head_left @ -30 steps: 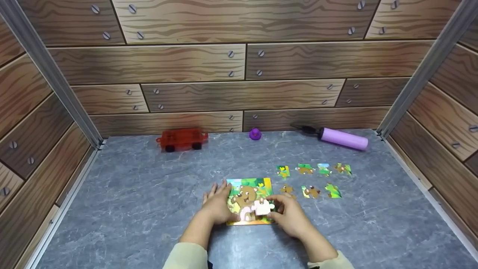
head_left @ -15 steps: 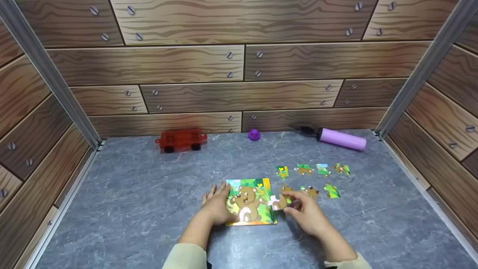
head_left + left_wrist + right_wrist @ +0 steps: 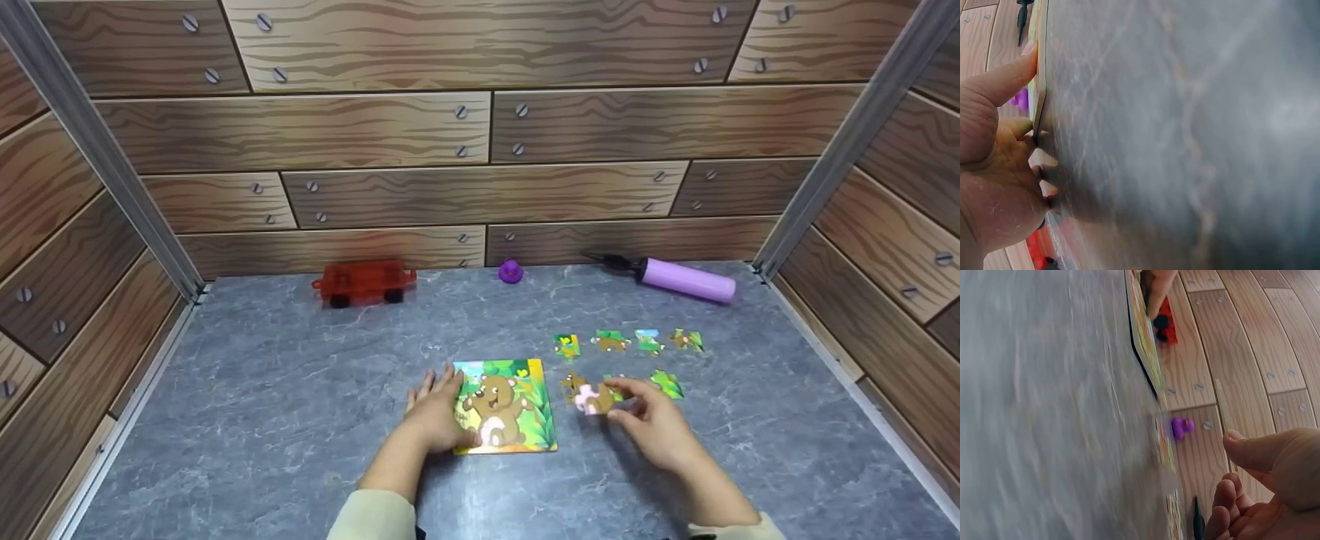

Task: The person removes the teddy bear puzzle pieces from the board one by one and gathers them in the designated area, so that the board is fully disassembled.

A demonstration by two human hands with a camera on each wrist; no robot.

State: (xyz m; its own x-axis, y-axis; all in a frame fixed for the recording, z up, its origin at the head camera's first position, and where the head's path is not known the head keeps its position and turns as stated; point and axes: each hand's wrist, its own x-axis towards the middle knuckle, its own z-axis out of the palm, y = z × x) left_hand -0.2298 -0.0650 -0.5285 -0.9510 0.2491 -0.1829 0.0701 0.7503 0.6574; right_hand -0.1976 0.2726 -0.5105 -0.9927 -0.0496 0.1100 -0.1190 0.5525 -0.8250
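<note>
A puzzle piece (image 3: 595, 399) is pinched in the right hand (image 3: 654, 426), just right of the puzzle board (image 3: 504, 406). The board's left edge is pressed by the left hand (image 3: 435, 414), fingers straight, on the counter (image 3: 300, 420).

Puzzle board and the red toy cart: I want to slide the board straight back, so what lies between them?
In the head view, only bare grey table lies between the puzzle board and the red toy cart.
</note>
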